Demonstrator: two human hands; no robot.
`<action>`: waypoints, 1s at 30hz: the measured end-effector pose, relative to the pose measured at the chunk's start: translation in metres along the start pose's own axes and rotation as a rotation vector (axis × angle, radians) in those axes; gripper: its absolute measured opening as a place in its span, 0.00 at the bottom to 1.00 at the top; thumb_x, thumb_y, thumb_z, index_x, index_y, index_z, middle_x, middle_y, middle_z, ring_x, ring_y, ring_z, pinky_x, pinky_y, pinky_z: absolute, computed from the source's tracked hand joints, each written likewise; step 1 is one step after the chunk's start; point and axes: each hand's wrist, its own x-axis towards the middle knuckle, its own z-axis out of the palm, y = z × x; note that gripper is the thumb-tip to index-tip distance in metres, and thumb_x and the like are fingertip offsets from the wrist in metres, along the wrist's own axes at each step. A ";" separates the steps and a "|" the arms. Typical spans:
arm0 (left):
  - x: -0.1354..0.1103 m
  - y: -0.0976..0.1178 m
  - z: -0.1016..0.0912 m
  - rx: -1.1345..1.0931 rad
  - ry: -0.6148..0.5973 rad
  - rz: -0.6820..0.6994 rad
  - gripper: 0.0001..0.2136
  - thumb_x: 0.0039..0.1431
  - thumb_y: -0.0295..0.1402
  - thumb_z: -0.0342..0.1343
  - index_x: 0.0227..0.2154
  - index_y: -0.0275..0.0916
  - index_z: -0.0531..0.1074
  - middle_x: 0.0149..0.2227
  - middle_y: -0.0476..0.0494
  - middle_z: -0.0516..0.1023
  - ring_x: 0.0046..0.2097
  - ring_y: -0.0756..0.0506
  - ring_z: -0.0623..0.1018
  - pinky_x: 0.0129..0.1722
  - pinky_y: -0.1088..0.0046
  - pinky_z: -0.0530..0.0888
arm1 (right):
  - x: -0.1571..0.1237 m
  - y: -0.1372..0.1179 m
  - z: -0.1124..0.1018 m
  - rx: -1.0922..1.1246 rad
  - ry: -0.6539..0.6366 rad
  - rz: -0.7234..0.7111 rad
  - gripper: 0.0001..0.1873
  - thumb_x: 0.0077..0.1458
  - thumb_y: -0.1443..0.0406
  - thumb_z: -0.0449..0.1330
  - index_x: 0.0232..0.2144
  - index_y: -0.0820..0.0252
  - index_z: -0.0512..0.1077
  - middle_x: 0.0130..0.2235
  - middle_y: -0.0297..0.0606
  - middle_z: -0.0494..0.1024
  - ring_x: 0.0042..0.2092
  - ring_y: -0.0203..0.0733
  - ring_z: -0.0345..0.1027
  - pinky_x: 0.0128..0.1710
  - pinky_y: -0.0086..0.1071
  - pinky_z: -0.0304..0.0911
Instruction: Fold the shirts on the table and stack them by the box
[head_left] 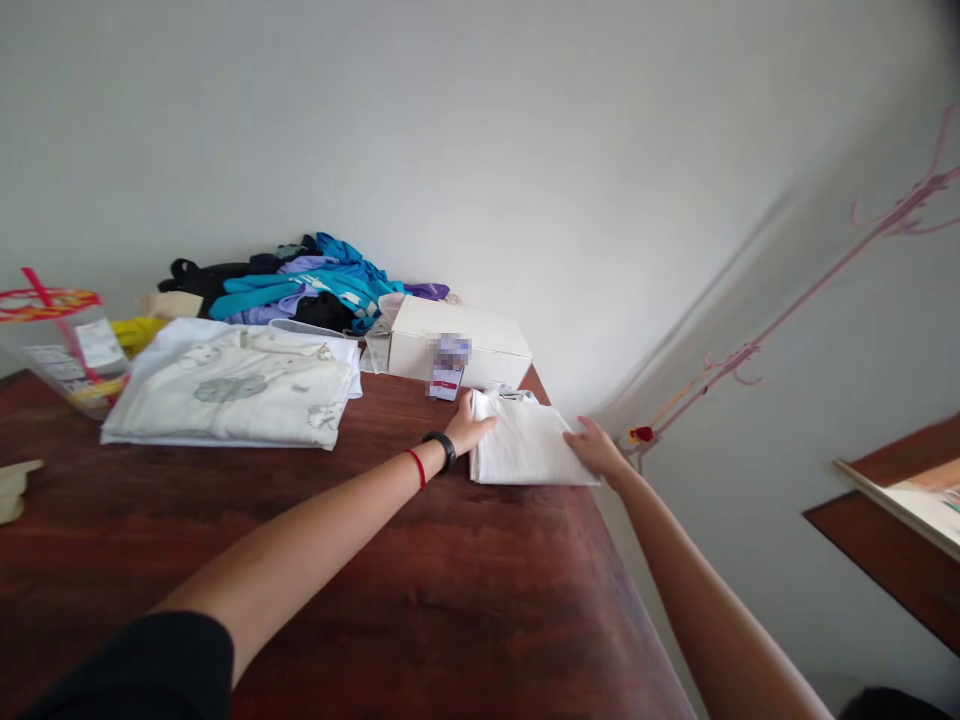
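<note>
A small folded white cloth (525, 448) lies near the far right corner of the dark wooden table (390, 590). My left hand (469, 425) rests flat on the cloth's left edge, fingers stretched out; a black band and a red string circle that wrist. My right hand (596, 447) lies on the cloth's right edge at the table's side, fingers extended. Neither hand lifts the cloth.
A white box (457, 340) stands just behind the cloth. A larger folded white garment (232, 385) lies to the left, a heap of blue, purple and black clothes (307, 280) behind it. A clear plastic container (64, 345) sits far left. A pink rack (810, 290) leans on the wall.
</note>
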 end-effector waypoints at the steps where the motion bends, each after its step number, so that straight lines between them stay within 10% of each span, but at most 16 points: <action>1: -0.002 -0.012 -0.001 0.028 0.008 0.014 0.39 0.51 0.31 0.64 0.66 0.35 0.57 0.64 0.30 0.67 0.65 0.33 0.67 0.65 0.54 0.60 | 0.002 0.010 0.009 -0.020 0.007 -0.005 0.33 0.45 0.57 0.64 0.53 0.67 0.73 0.30 0.40 0.79 0.34 0.47 0.72 0.38 0.37 0.67; 6: -0.010 -0.039 -0.006 0.173 -0.037 0.193 0.42 0.54 0.27 0.61 0.71 0.39 0.50 0.72 0.38 0.53 0.71 0.38 0.56 0.71 0.62 0.52 | 0.000 0.036 0.029 -0.049 0.031 -0.069 0.31 0.47 0.55 0.60 0.51 0.65 0.77 0.30 0.37 0.78 0.35 0.47 0.71 0.41 0.39 0.66; 12: 0.011 -0.016 0.007 0.248 -0.033 0.322 0.38 0.55 0.20 0.53 0.70 0.41 0.53 0.71 0.44 0.57 0.70 0.41 0.59 0.71 0.65 0.55 | 0.025 0.028 0.001 -0.108 0.170 -0.152 0.35 0.49 0.55 0.58 0.58 0.64 0.73 0.36 0.40 0.80 0.38 0.46 0.72 0.43 0.39 0.66; 21: 0.016 -0.035 0.013 0.389 -0.014 0.155 0.40 0.58 0.23 0.55 0.72 0.38 0.47 0.68 0.33 0.62 0.67 0.36 0.65 0.67 0.61 0.61 | 0.026 0.041 0.023 -0.318 0.060 -0.175 0.21 0.55 0.62 0.56 0.47 0.58 0.81 0.44 0.45 0.82 0.47 0.51 0.74 0.51 0.41 0.64; 30: 0.007 -0.021 0.011 0.551 -0.089 0.031 0.24 0.57 0.31 0.60 0.57 0.31 0.73 0.61 0.24 0.68 0.59 0.29 0.73 0.63 0.56 0.64 | -0.011 0.029 0.019 -0.386 0.112 -0.199 0.25 0.60 0.55 0.52 0.51 0.61 0.79 0.52 0.51 0.74 0.56 0.55 0.67 0.60 0.49 0.58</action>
